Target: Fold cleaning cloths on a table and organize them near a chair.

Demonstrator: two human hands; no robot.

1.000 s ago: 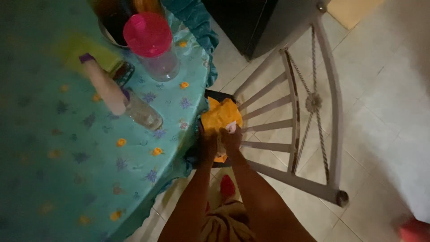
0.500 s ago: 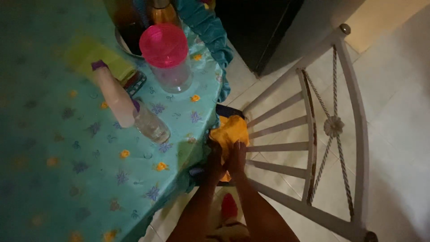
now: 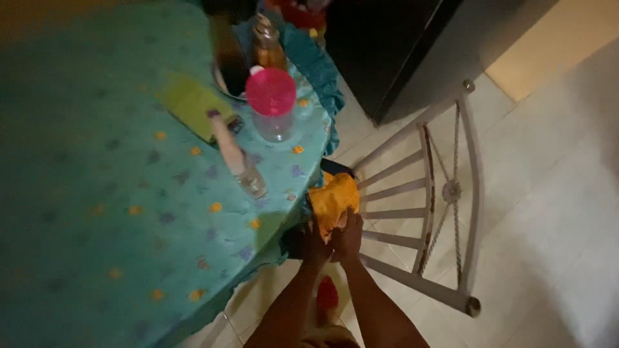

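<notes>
An orange-yellow cloth (image 3: 333, 198) lies bunched on the dark seat (image 3: 338, 169) of a white chair, just past the table's edge. Both my hands press on the cloth's near end. My left hand (image 3: 312, 240) grips it from the left and my right hand (image 3: 349, 235) from the right, fingers curled into the fabric. My forearms reach up from the bottom of the view. Beneath them shows a red slipper (image 3: 327, 292) on the floor.
A round table under a teal flowered tablecloth (image 3: 129, 219) fills the left. On it stand a clear jug with a pink lid (image 3: 271, 102), a pale tube (image 3: 227, 145), a small glass jar (image 3: 251, 182), a green pad (image 3: 191, 102) and bottles. The white chair back (image 3: 445, 193) stands right, over pale tiles.
The view has pulled back and shifted, so table and chair look smaller. My hands stay on the cloth, which sits a little more bunched toward the seat's front.
</notes>
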